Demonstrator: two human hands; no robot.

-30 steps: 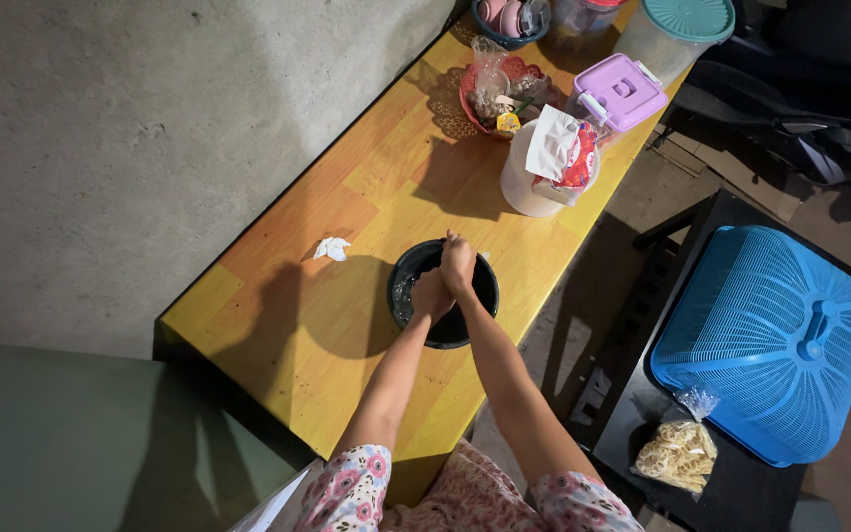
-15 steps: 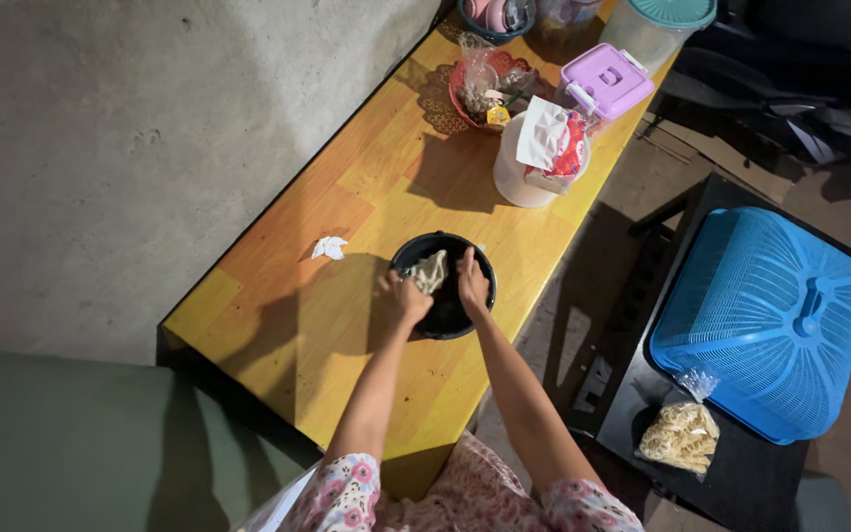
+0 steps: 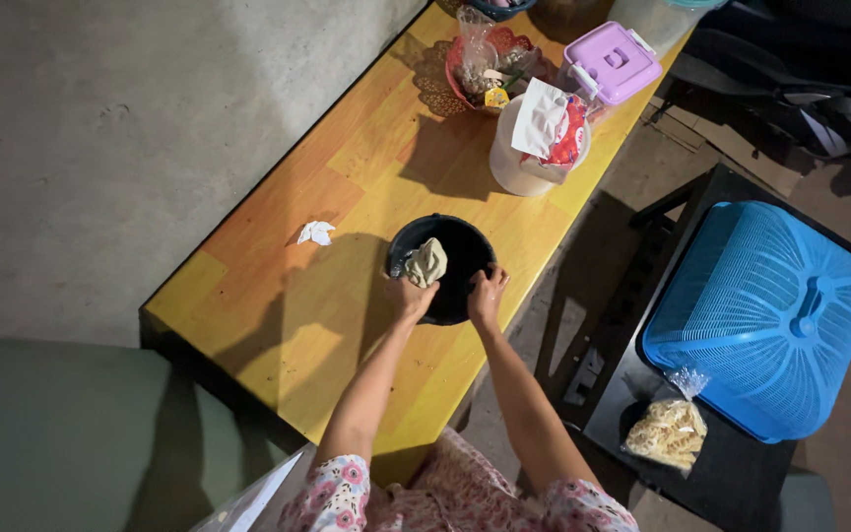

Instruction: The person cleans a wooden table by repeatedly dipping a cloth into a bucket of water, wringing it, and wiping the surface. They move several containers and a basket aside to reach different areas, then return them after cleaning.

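The round black plastic bowl [image 3: 450, 258] sits near the front edge of the yellow wooden surface [image 3: 278, 286]. A wet, crumpled beige cloth [image 3: 426, 262] lies on its left side. The left hand [image 3: 408, 295] pinches the cloth's lower end. The right hand [image 3: 486, 292] curls over the bowl's near rim, just right of the cloth. The left grip is nearer.

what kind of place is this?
Likely a home kitchen or eating corner: wooden table against a bare concrete wall, blue mesh food cover, lidded plastic food containers.
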